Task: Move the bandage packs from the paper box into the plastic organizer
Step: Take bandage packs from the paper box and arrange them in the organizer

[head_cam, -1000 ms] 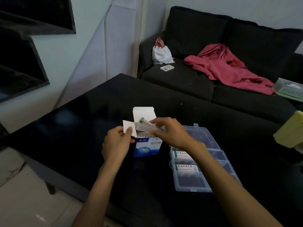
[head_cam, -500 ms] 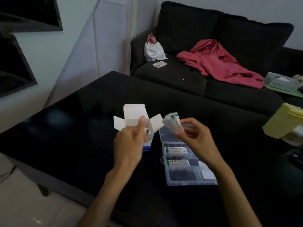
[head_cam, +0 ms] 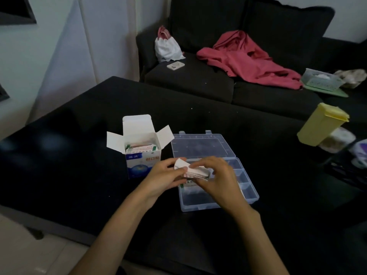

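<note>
A white and blue paper box stands open on the black table, flaps spread, with several bandage packs showing inside. To its right lies a clear plastic organizer with its lid folded back. Both hands meet above the organizer's near-left compartments. My left hand and my right hand both pinch a small stack of white bandage packs between them. More packs lie in the organizer under my hands, mostly hidden.
The black table runs to a near edge at the lower left. A yellow container and some blurred items stand at the right. Behind is a dark sofa with a red garment, a white bag and a phone.
My left hand let go of the paper box, which now stands on the table. My right hand carried the packs down over the organizer, and my left hand joined it on the stack.
</note>
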Demonstrator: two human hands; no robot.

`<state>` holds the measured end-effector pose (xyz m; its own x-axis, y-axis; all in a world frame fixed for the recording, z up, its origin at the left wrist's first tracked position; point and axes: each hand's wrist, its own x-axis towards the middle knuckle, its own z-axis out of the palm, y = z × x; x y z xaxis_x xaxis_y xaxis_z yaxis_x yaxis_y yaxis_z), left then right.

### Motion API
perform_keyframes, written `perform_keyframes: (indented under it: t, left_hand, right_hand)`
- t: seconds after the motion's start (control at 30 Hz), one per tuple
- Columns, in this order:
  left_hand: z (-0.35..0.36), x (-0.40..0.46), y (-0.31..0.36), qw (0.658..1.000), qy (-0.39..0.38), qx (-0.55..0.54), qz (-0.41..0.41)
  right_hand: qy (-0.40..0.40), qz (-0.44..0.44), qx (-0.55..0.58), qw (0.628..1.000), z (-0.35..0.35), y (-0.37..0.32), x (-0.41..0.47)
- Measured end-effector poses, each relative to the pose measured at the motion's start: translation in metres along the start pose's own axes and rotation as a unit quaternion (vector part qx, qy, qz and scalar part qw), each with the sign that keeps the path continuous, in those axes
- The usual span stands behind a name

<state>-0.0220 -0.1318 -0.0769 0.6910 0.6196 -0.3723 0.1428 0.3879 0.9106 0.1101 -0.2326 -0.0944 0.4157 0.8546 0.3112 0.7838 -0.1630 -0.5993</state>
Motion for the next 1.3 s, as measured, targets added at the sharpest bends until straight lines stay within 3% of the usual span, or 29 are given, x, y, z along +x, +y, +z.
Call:
perform_keyframes:
  t: [0.07,0.13,0.27,0.6,0.87,1.03,1.3]
  left_hand:
    - [-0.002,0.0,0.0,1.0,0.01,-0.013,0.006]
    - [-0.002,-0.001,0.0,0.999,0.022,-0.025,0.02]
    - [0.002,0.0,0.0,0.999,0.027,-0.022,0.036]
    - [0.004,0.0,-0.003,0.999,-0.001,-0.021,0.034]
    - [0.002,-0.001,0.003,0.998,-0.018,-0.053,0.026]
    - [-0.002,0.0,0.002,0.999,-0.018,-0.021,0.03]
    - [-0.004,0.0,0.002,0.999,-0.015,0.011,0.047]
  right_hand:
    - [-0.073,0.021,0.059,0.995,-0.004,0.0,-0.002]
    - [-0.098,0.045,0.141,0.984,-0.009,-0.001,-0.003]
    - [-0.049,0.078,0.163,0.982,-0.013,0.001,-0.001]
    - [-0.04,0.095,0.166,0.981,-0.012,0.004,-0.006]
    - [0.036,0.107,0.254,0.961,-0.014,-0.006,-0.004]
    - [0.038,0.132,0.276,0.951,-0.015,-0.008,-0.003]
    - [0.001,0.091,0.272,0.958,-0.017,-0.005,-0.008]
